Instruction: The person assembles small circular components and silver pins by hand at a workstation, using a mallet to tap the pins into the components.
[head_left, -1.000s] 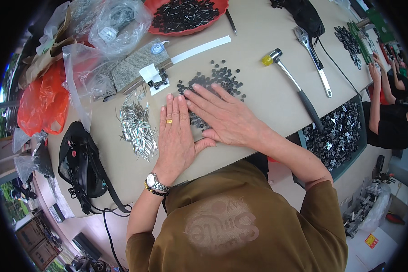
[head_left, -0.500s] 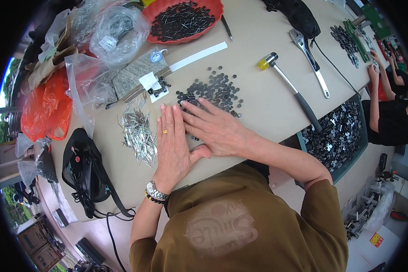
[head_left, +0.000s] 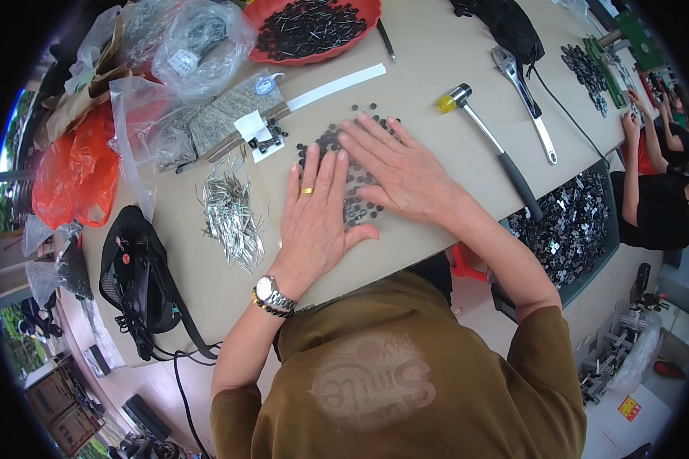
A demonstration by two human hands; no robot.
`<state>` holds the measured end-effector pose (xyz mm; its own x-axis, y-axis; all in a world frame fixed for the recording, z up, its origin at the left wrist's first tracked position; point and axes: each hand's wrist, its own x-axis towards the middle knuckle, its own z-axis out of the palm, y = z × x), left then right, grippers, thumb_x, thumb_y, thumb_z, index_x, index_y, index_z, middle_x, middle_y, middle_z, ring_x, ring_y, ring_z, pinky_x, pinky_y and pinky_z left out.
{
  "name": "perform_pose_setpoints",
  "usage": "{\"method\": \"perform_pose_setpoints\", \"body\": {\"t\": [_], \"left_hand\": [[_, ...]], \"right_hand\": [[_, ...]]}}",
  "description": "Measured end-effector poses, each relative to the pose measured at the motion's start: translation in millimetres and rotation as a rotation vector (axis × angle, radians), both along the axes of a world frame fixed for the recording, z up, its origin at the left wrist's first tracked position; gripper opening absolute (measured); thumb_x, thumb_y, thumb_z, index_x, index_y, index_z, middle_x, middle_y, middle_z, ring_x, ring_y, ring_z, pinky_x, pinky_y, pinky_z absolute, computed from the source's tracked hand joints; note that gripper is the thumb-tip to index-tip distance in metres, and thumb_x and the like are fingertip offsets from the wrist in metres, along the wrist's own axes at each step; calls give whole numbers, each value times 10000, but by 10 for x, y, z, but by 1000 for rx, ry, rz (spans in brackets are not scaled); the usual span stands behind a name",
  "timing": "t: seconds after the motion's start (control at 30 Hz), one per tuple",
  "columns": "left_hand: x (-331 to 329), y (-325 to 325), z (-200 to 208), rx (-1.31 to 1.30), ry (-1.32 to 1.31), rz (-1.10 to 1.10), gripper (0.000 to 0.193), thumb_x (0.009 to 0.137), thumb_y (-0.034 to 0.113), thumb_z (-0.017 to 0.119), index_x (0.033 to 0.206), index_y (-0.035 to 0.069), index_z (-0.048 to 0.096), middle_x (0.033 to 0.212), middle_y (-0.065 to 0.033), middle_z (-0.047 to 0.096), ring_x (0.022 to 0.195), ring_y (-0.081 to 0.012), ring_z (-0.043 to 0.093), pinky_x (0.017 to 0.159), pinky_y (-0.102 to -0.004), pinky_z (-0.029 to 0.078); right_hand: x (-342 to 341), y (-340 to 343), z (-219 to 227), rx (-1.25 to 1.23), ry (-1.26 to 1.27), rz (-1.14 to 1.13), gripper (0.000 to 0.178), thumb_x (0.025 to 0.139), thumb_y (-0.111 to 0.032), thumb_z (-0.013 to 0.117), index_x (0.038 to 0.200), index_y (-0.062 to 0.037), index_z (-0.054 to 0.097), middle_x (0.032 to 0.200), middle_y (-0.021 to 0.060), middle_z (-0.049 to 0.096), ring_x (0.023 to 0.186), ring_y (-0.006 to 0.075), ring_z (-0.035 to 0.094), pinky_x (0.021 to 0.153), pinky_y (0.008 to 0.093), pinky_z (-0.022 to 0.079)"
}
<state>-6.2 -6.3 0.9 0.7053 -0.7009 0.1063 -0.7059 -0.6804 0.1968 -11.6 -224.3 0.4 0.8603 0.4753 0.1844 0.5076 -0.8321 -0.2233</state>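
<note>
My left hand (head_left: 318,210) lies flat beside a patch of small black discs (head_left: 357,213) on the table, its fingers stretched out and its thumb apart. Over the same discs rests my right hand (head_left: 406,170), palm down with the fingers extended, hiding many of them. Neither hand holds anything. Left of my left hand is a loose heap of thin silver pins (head_left: 233,214). Just beyond the discs stands a small metal fixture (head_left: 262,136) with white paper on it and dark bits around it.
A red bowl (head_left: 254,47) of black-headed pins stands at the far side. To the right lie a yellow-faced mallet (head_left: 491,138) and an adjustable wrench (head_left: 534,115). A bin (head_left: 614,237) of dark metal parts sits at the right edge. A black bag (head_left: 142,283) is at left; co-workers sit far right.
My right hand has moved right and away from me over the discs. My left hand has shifted right, and the two hands, which overlapped before, are now apart.
</note>
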Motion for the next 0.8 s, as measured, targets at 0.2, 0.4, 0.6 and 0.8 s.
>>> {"method": "perform_pose_setpoints", "body": {"t": [0.2,0.4,0.6,0.8], "left_hand": [[49,-60,23,21,22,-57,1173,795,840,421,1568,-30,274,1590,-227,346,1539,-372,196,1231,-545,159],[105,-137,75,-60,30,-58,1123,762,731,627,1528,-42,350,1547,-220,410,1523,-363,246,1235,-534,168],[164,-204,31,-52,14,-69,1153,737,745,643,1517,-56,361,1551,-220,406,1524,-369,239,1233,-538,179],[162,-179,-5,-70,-1,-87,1182,736,769,616,1531,-59,331,1564,-215,389,1528,-372,227,1234,-542,176]], "right_hand": [[-72,-129,49,-38,47,-58,771,961,-451,540,1574,-46,307,1655,124,269,1546,313,202,1246,519,168],[-71,-223,60,-54,32,-100,776,967,-483,509,1577,-50,302,1657,123,264,1549,313,191,1249,519,158],[-201,-143,117,-29,67,-28,818,972,-561,449,1583,-43,283,1655,129,266,1547,322,193,1246,526,160],[-308,-147,10,-45,74,-43,885,928,-614,455,1582,-42,288,1656,131,263,1546,327,198,1242,532,166]]}}
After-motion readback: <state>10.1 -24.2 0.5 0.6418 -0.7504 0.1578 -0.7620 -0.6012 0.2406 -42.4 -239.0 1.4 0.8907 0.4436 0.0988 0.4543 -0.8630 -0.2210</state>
